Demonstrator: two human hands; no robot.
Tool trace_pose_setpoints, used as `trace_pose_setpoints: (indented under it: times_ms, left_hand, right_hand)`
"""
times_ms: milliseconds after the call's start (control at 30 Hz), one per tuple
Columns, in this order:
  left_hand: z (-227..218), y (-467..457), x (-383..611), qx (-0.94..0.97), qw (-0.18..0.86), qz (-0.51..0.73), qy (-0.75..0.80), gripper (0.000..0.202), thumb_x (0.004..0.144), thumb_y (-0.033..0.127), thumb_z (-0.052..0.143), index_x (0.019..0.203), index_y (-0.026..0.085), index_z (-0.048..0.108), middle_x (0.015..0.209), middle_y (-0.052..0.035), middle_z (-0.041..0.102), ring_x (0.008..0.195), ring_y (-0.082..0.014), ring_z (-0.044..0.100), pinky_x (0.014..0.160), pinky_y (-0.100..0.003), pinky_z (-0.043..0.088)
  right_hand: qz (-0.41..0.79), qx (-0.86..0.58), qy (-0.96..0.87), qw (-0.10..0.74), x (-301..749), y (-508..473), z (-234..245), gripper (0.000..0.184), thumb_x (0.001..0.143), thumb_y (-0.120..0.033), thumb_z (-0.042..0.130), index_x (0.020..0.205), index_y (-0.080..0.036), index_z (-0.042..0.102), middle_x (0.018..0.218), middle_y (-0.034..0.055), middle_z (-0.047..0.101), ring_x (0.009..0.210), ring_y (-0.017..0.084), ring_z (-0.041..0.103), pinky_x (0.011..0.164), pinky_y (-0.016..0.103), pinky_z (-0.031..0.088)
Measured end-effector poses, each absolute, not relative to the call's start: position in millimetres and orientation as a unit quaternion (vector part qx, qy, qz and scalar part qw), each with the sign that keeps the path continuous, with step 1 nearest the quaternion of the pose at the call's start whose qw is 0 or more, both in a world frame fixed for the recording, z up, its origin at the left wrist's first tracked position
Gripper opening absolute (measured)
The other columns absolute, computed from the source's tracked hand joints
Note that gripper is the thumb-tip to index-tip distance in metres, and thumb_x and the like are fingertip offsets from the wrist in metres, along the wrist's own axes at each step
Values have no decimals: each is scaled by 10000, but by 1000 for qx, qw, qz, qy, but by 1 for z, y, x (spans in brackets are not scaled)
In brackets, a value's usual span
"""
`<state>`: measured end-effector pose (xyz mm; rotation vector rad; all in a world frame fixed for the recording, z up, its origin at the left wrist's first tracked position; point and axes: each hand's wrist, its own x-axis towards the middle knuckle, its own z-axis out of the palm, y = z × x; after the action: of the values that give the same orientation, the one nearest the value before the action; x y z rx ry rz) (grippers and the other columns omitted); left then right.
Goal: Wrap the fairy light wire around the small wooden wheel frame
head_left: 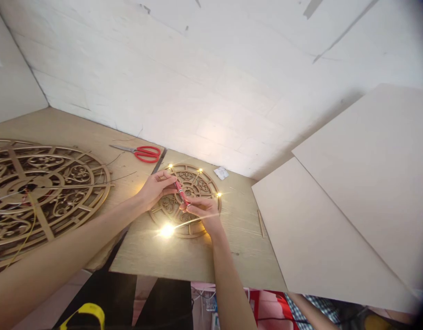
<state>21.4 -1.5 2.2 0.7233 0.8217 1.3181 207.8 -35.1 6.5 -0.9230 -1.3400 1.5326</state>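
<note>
A small round openwork wooden disc (168,205) with glowing lights around its rim lies flat on the table, partly covered by my hands. Over its middle, both hands hold a slim red cylinder (180,189) with a pale band; I cannot make out exactly what it is. My left hand (156,189) is closed on the upper end, thumb and fingers pinching it. At the lower end, my right hand (205,211) pinches it with the fingertips. The brightest light (167,230) shines at the disc's near left edge.
A larger openwork wooden disc (46,224) with loose wires covers the left table. Red-handled scissors (147,154) lie behind it. A small white packet (221,173) is by the wall. Large pale boards (321,229) stand at the right. Another person's arm (309,311) shows at lower right.
</note>
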Motion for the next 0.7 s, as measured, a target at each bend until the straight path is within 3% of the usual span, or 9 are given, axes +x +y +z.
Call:
trace_pose_setpoints:
  times_ms: [100, 533, 700]
  left_hand:
    - [3, -2, 22, 319, 659, 579, 358, 281, 681, 238, 829, 639, 136, 570, 689, -68, 721, 627, -149, 702, 573, -202, 578]
    - [2, 0, 21, 316, 665, 578, 353, 250, 673, 229, 838, 654, 134, 608, 733, -75, 734, 645, -140, 701, 592, -195, 577]
    - [0, -3, 24, 324, 662, 573, 359, 249, 678, 244, 837, 640, 138, 615, 683, -62, 711, 611, -143, 688, 548, -194, 564]
  right_hand:
    - [607, -377, -535, 451, 209, -34, 3, 256, 619, -363, 856, 848, -264, 801, 877, 37, 777, 773, 245, 736, 764, 433, 608]
    - [622, -342, -554, 436, 210, -32, 1, 302, 645, -349, 849, 925, -267, 770, 781, 8, 769, 744, 189, 724, 793, 361, 583]
    - [626, -351, -542, 438, 210, -33, 0, 252, 599, -345, 877, 815, -257, 783, 816, 12, 767, 706, 204, 729, 751, 379, 594]
